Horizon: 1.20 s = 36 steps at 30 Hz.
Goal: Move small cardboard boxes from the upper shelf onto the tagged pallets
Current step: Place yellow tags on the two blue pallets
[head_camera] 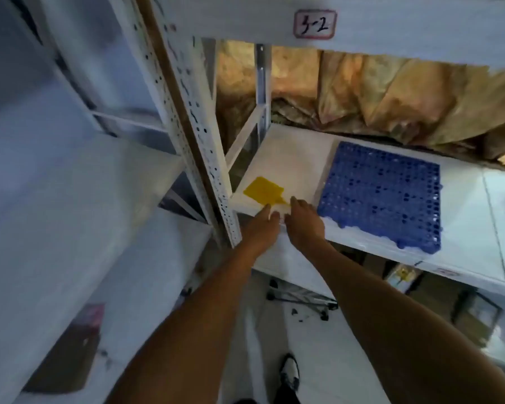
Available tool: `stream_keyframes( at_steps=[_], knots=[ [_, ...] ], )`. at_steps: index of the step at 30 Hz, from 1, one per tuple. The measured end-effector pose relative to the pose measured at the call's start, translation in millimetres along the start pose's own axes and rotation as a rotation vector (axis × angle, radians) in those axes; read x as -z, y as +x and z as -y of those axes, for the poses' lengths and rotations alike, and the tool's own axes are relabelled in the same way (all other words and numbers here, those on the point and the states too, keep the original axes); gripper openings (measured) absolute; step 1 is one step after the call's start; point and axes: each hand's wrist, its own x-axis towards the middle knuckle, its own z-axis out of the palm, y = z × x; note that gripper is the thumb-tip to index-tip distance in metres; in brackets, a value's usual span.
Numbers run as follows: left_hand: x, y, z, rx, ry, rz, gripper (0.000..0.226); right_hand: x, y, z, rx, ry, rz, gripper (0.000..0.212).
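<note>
A white pallet point(289, 158) lies on the shelf board with a yellow tag point(263, 189) on its near left corner. Right of it sits a blue perforated pallet point(382, 193). Both pallets carry nothing. My left hand point(260, 225) and my right hand point(303, 220) meet at the white pallet's front edge, fingertips at the tail of the yellow tag and a small white piece point(283, 210) between them. Blur hides whether either hand pinches it. No small cardboard box is in my hands.
A white perforated rack post point(193, 126) stands just left of my hands. The beam above bears a label reading 3-2 point(315, 24). Crumpled brown sheeting point(362, 91) backs the shelf. Below are framed items point(475, 313), a wheeled frame point(303, 300) and my shoe point(289, 371).
</note>
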Motion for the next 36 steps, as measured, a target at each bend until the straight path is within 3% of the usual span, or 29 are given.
stream_keyframes(
  at_steps=[2, 5, 9, 12, 16, 20, 31, 36],
  knots=[
    [-2, 20, -5, -0.018, -0.027, -0.02, 0.045, -6, 27, 1, -0.038, -0.071, 0.014, 0.051],
    [-4, 38, 2, 0.036, -0.147, -0.075, 0.03, -20, 53, -4, -0.03, -0.174, 0.002, 0.036],
    [-1, 53, 9, 0.151, -0.325, -0.149, 0.034, -11, 71, -8, -0.06, -0.078, 0.033, 0.012],
    [-2, 59, 15, 0.225, -0.557, -0.125, 0.034, 2, 66, -13, -0.055, 0.09, 0.04, 0.023],
    [-12, 50, 3, 0.171, -0.788, -0.049, 0.013, 16, 29, -22, 0.019, 0.276, 0.018, 0.02],
    [-24, 21, -21, 0.063, -0.943, -0.042, 0.014, 32, -3, -39, 0.0, 0.327, -0.108, 0.009],
    [-76, -32, -91, -0.109, -0.914, 0.005, 0.014, 105, -55, -121, -0.028, 0.486, -0.325, 0.003],
    [-108, -59, -130, -0.301, -0.828, 0.06, 0.015, 152, -101, -182, -0.067, 0.581, -0.46, 0.027]
  ],
)
